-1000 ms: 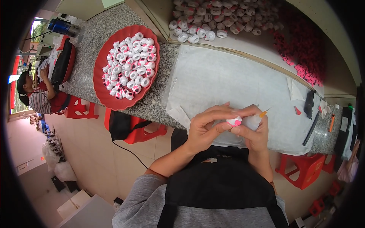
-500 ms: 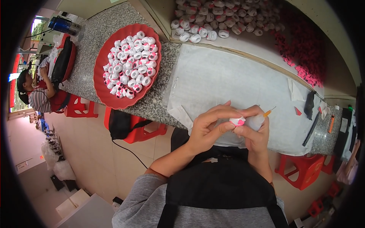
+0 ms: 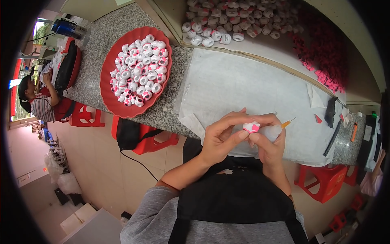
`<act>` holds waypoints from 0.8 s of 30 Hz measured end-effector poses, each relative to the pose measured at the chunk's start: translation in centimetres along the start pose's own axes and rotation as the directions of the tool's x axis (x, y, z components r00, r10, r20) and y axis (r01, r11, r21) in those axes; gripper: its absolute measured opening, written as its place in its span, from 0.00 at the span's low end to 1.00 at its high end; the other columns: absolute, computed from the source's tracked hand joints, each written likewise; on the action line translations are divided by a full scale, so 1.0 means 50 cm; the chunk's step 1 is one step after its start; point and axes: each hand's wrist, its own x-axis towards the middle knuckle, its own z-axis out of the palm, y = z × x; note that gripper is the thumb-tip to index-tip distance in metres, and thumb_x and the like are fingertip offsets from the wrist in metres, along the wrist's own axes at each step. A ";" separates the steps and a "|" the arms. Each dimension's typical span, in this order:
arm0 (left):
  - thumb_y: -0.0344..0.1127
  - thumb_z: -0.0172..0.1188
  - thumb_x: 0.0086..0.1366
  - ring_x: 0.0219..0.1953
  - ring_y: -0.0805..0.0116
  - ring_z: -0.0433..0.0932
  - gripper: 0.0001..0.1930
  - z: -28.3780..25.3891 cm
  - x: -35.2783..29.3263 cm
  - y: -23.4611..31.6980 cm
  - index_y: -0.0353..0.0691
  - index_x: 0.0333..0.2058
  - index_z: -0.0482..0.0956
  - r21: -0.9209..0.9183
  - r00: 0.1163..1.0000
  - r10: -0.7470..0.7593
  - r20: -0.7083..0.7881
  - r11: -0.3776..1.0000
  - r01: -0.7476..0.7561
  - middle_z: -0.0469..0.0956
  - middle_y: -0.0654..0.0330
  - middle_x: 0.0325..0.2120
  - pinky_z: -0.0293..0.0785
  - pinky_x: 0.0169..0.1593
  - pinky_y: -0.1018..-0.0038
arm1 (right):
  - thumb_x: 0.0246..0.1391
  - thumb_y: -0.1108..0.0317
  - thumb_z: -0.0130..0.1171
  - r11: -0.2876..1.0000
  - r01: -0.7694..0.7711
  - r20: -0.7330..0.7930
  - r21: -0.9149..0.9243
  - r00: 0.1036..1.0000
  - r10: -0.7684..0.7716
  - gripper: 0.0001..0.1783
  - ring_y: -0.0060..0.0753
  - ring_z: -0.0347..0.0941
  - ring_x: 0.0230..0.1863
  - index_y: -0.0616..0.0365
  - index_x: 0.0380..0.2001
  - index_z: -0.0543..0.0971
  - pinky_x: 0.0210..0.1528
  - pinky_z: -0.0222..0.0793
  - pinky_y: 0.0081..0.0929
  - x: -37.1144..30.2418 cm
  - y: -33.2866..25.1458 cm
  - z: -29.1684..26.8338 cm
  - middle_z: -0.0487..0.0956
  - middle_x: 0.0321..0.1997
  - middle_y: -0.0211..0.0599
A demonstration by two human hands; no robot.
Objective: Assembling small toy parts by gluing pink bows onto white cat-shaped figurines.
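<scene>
White-pink bead (image 3: 251,127) is pinched between left hand (image 3: 221,138) and right hand (image 3: 270,140), held together; orange tool (image 3: 287,123) gripped by the right, over white sheet (image 3: 243,85).

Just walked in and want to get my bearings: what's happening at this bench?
A person seated at a granite counter holds a small white and pink piece between the fingers of the left hand and the right hand. The right hand also grips a thin orange-handled tool. A white sheet covers the counter ahead, and a red tray to the left is heaped with similar pieces. Another person sits far left.
</scene>
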 end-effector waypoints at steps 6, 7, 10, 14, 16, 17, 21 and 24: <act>0.22 0.49 0.50 0.40 0.69 0.67 0.13 -0.005 -0.002 -0.002 0.33 0.38 0.68 -0.018 1.000 0.011 0.026 1.000 -0.011 0.69 0.56 0.34 0.42 0.56 0.62 | 0.34 0.75 0.53 1.000 0.009 -0.028 0.009 1.000 -0.008 0.14 0.23 0.66 0.19 0.65 0.30 0.68 0.18 0.59 0.14 0.002 0.002 0.007 0.71 0.24 0.40; 0.22 0.49 0.50 0.40 0.69 0.67 0.13 -0.004 -0.002 -0.002 0.33 0.38 0.68 -0.019 1.000 0.011 0.026 1.000 -0.010 0.69 0.56 0.35 0.42 0.56 0.62 | 0.34 0.76 0.53 1.000 0.014 -0.021 0.014 1.000 -0.013 0.14 0.23 0.66 0.19 0.65 0.30 0.68 0.18 0.60 0.14 0.002 0.002 0.006 0.71 0.24 0.40; 0.22 0.49 0.50 0.39 0.70 0.67 0.13 -0.002 -0.004 -0.002 0.33 0.37 0.68 -0.021 1.000 0.008 0.021 1.000 -0.007 0.69 0.56 0.34 0.42 0.56 0.61 | 0.34 0.75 0.53 1.000 0.015 -0.029 0.013 0.999 -0.015 0.14 0.23 0.66 0.19 0.65 0.30 0.68 0.18 0.60 0.14 0.001 0.003 0.006 0.71 0.24 0.40; 0.22 0.49 0.50 0.39 0.70 0.67 0.13 0.005 -0.001 -0.001 0.33 0.37 0.68 -0.004 1.000 0.019 -0.001 1.000 -0.019 0.69 0.56 0.34 0.41 0.56 0.61 | 0.34 0.76 0.53 1.000 0.015 -0.039 0.016 0.999 -0.015 0.13 0.23 0.66 0.20 0.65 0.30 0.68 0.18 0.60 0.14 0.001 0.001 0.006 0.71 0.24 0.39; 0.22 0.48 0.50 0.39 0.70 0.67 0.13 0.005 -0.002 0.000 0.34 0.37 0.68 0.004 0.999 0.031 -0.017 0.999 -0.031 0.69 0.56 0.34 0.41 0.56 0.61 | 0.35 0.76 0.53 1.000 0.020 -0.028 0.016 0.999 -0.020 0.14 0.22 0.66 0.20 0.65 0.30 0.68 0.18 0.60 0.14 0.001 0.005 0.007 0.71 0.24 0.39; 0.22 0.48 0.50 0.39 0.70 0.67 0.13 0.004 -0.003 0.000 0.34 0.37 0.68 0.005 0.999 0.033 -0.017 0.999 -0.033 0.69 0.56 0.34 0.41 0.56 0.61 | 0.35 0.76 0.53 1.000 0.021 -0.026 0.016 0.999 -0.021 0.14 0.22 0.66 0.20 0.65 0.30 0.68 0.18 0.60 0.14 0.002 0.005 0.007 0.71 0.24 0.39; 0.22 0.49 0.50 0.38 0.70 0.67 0.13 0.000 0.000 0.004 0.34 0.37 0.68 -0.032 1.000 -0.015 -0.004 0.999 0.015 0.69 0.57 0.33 0.41 0.56 0.61 | 0.35 0.75 0.52 1.000 -0.013 0.001 -0.004 1.000 0.013 0.14 0.22 0.66 0.20 0.65 0.31 0.67 0.18 0.60 0.15 0.004 -0.004 0.006 0.71 0.24 0.39; 0.22 0.49 0.50 0.38 0.70 0.67 0.13 0.000 0.001 0.005 0.34 0.37 0.68 -0.041 1.000 -0.020 0.012 0.999 0.020 0.69 0.58 0.32 0.41 0.56 0.61 | 0.37 0.77 0.52 0.999 0.000 0.017 0.047 1.000 -0.001 0.13 0.20 0.65 0.20 0.65 0.32 0.68 0.18 0.59 0.14 0.004 -0.003 0.008 0.70 0.22 0.35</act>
